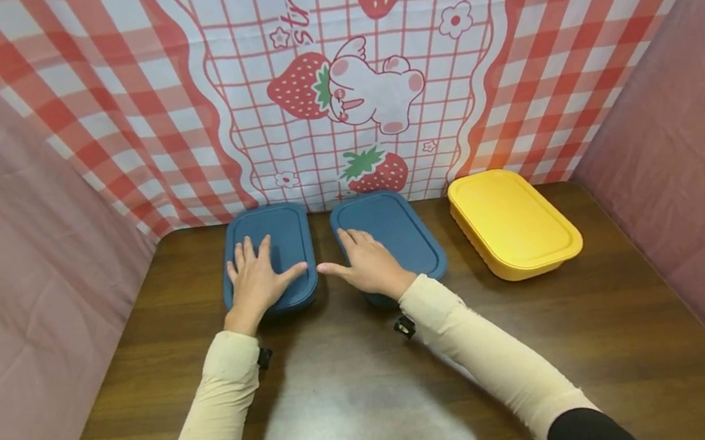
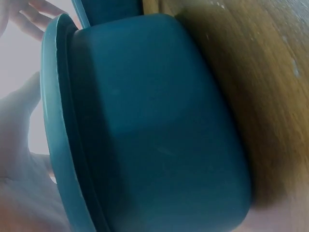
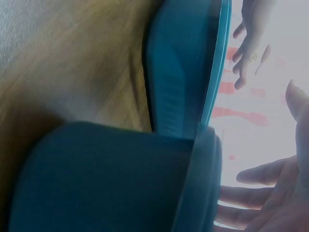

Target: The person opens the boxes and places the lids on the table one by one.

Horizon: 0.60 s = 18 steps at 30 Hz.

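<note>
Two blue lidded boxes stand side by side at the back of the table. My left hand (image 1: 256, 278), fingers spread, is over the lid of the left blue box (image 1: 284, 224), thumb toward its right edge. My right hand (image 1: 367, 262) lies over the left side of the right blue box (image 1: 402, 232), its thumb reaching out over the gap between the boxes. In the left wrist view the side wall of the left box (image 2: 154, 121) fills the middle, with the palm above its lid rim. The right wrist view shows straight fingers (image 3: 260, 195) beside the lid edge.
A yellow lidded box (image 1: 512, 220) stands at the back right, turned slightly. Behind all three hangs a red-checked strawberry cloth (image 1: 344, 90). Pink cloth (image 1: 23, 250) lines both sides of the brown wooden table (image 1: 360, 400).
</note>
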Each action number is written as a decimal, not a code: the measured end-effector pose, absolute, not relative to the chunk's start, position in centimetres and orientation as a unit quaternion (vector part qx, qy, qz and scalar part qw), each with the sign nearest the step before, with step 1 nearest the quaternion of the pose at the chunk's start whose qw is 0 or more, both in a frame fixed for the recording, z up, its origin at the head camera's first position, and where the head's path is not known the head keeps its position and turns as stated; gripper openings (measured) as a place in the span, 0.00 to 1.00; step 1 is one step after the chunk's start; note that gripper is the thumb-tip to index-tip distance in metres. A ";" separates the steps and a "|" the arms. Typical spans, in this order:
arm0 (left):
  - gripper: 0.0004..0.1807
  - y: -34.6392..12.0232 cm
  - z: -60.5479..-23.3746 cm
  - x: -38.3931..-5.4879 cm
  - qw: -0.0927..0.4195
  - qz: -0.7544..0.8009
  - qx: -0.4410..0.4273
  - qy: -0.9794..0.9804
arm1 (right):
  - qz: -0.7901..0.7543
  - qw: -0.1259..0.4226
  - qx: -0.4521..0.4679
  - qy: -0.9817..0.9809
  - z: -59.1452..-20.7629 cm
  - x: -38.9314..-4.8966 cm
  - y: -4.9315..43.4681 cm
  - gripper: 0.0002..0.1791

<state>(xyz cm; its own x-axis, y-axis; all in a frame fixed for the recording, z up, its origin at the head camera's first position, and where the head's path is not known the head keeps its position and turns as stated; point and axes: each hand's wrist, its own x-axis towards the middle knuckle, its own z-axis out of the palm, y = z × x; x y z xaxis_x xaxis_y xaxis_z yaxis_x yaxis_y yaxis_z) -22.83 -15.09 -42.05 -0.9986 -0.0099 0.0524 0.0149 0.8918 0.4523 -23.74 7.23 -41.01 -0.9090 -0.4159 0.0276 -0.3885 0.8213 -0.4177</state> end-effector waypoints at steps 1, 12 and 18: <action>0.55 -15.2 -42.1 -22.8 0.025 -0.233 0.000 -0.972 | -0.214 0.036 -0.210 0.953 -41.0 -23.7 7.1 0.52; 0.53 -15.7 -42.4 -22.5 0.015 -0.248 0.039 -0.968 | -0.243 0.053 -0.205 0.947 -41.6 -23.3 6.1 0.52; 0.51 -16.3 -42.8 -22.4 0.023 -0.249 0.057 -0.967 | -0.258 0.050 -0.214 0.941 -41.7 -23.0 5.5 0.52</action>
